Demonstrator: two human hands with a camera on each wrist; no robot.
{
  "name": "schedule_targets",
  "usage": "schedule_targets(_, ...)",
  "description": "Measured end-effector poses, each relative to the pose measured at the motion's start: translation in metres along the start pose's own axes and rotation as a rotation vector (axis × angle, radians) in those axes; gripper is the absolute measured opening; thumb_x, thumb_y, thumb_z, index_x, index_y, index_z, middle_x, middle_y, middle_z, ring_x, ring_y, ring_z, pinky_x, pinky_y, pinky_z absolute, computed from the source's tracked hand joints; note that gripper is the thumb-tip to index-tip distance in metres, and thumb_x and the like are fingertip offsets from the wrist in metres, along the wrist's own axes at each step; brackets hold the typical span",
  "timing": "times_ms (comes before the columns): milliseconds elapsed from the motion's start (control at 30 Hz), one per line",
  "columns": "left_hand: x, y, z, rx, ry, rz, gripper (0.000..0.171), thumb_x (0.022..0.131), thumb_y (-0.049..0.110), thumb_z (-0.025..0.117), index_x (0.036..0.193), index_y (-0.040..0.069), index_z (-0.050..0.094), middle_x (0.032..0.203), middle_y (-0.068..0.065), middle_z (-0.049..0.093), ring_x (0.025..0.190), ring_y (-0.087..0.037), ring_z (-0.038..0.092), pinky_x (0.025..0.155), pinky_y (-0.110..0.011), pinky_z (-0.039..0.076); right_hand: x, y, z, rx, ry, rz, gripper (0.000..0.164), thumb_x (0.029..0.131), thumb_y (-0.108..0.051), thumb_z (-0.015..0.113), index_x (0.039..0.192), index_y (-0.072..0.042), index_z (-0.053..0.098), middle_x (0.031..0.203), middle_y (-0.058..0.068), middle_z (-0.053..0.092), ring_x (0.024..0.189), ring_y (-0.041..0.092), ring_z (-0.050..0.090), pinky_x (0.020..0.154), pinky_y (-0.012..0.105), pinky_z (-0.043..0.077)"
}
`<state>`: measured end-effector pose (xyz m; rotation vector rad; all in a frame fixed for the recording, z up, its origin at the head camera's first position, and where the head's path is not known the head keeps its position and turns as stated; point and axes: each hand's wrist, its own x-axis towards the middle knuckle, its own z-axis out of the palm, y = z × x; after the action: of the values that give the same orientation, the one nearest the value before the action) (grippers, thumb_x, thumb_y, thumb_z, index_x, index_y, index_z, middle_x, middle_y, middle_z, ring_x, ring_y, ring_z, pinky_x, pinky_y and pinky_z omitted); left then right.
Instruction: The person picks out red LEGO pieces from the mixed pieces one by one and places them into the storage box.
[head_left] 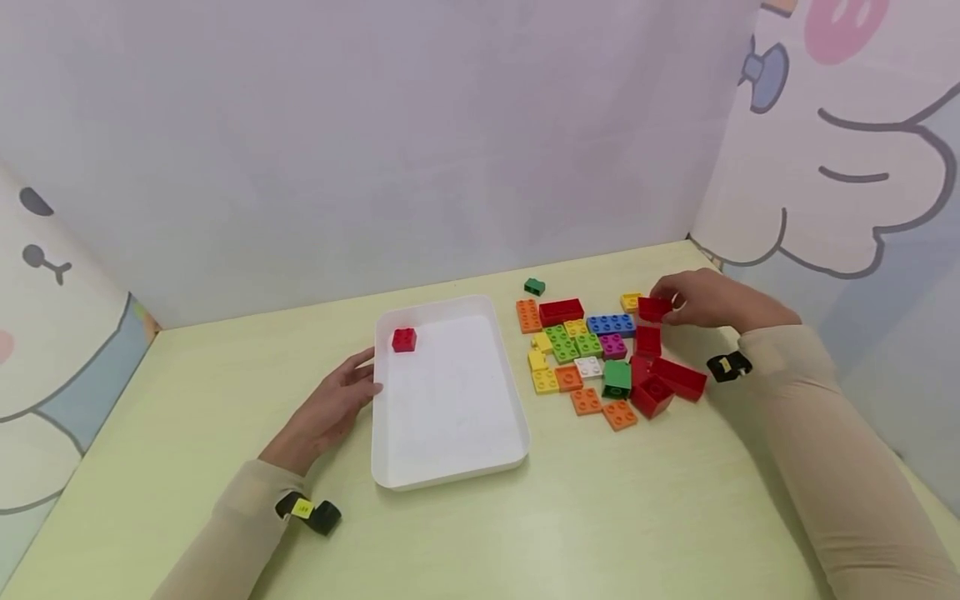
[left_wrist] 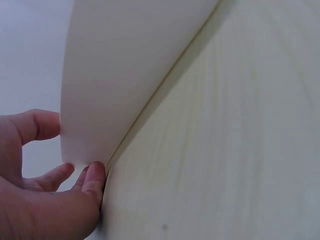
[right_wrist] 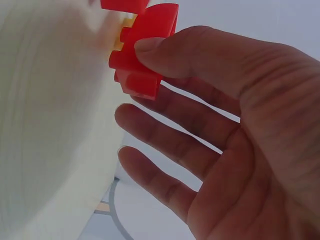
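Red brick (head_left: 655, 310) is right of centre in the frame, pinched thumb-to-finger by the right hand (head_left: 705, 298), so the white tray (head_left: 457, 408)'s way off lower-left, with the left hand (head_left: 330, 408)'s relaxed fingers just touching it.

Tray (left_wrist: 115, 70) partly beyond left-wrist view.

We pinch a hollow red plastic brick (head_left: 654, 310), studs downward, well right of our shallow white rectangular tray (head_left: 453, 408), which holds one four-stud red brick (head_left: 404, 340), far left.
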<state>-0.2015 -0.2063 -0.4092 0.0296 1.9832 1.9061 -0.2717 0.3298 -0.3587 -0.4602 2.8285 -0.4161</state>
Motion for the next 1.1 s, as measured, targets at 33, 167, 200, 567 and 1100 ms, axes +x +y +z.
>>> schedule_targets(33, 0.000, 0.000, 0.000, 0.000, 0.000, 0.001, 0.069, 0.090, 0.003, 0.054, 0.148, 0.013, 0.018, 0.147, -0.015, 0.022, 0.131, -0.029, 0.027, 0.107, -0.037, 0.026, -0.001, -0.001, -0.002, 0.008, 0.012, 0.001, 0.041, 0.080, -0.016, 0.070, 0.117, -0.005, 0.057, 0.106, 0.011, 0.059, 0.095, 0.029, 0.054, 0.073, 0.040, 0.052)
schedule_targets(167, -0.001, 0.001, 0.001, 0.006, 0.004, 0.000, 0.069, 0.090, 0.004, 0.054, 0.148, 0.013, 0.018, 0.147, -0.015, 0.023, 0.130, -0.029, 0.027, 0.107, -0.037, 0.026, -0.005, -0.004, -0.009, 0.004, 0.070, -0.007, 0.041, 0.080, -0.016, 0.069, 0.117, -0.005, 0.057, 0.107, 0.011, 0.060, 0.097, 0.030, 0.055, 0.075, 0.041, 0.052)
schedule_targets(200, -0.001, 0.001, 0.001, 0.007, 0.005, 0.002, 0.069, 0.090, 0.004, 0.054, 0.148, 0.013, 0.018, 0.147, -0.015, 0.023, 0.130, -0.029, 0.027, 0.107, -0.037, 0.026, -0.006, -0.005, -0.011, 0.002, 0.083, -0.005, 0.041, 0.080, -0.015, 0.069, 0.118, -0.005, 0.056, 0.107, 0.012, 0.060, 0.097, 0.030, 0.055, 0.075, 0.041, 0.052)
schedule_targets(567, 0.000, 0.000, 0.000, -0.001, -0.005, 0.007, 0.069, 0.090, 0.004, 0.054, 0.148, 0.013, 0.018, 0.147, -0.014, 0.022, 0.131, -0.028, 0.027, 0.107, -0.036, 0.027, -0.013, -0.017, -0.024, -0.071, 0.216, -0.041, 0.045, 0.082, -0.018, 0.067, 0.123, -0.003, 0.055, 0.110, 0.016, 0.056, 0.096, 0.032, 0.053, 0.076, 0.043, 0.052)
schedule_targets(1100, -0.002, 0.001, 0.001, 0.028, 0.007, -0.003, 0.068, 0.091, 0.006, 0.055, 0.148, 0.015, 0.019, 0.148, -0.014, 0.022, 0.131, -0.028, 0.027, 0.106, -0.036, 0.027, -0.018, -0.036, -0.028, -0.019, 0.396, -0.118, 0.050, 0.082, -0.015, 0.068, 0.129, -0.009, 0.051, 0.115, 0.017, 0.052, 0.096, 0.032, 0.054, 0.074, 0.044, 0.053)
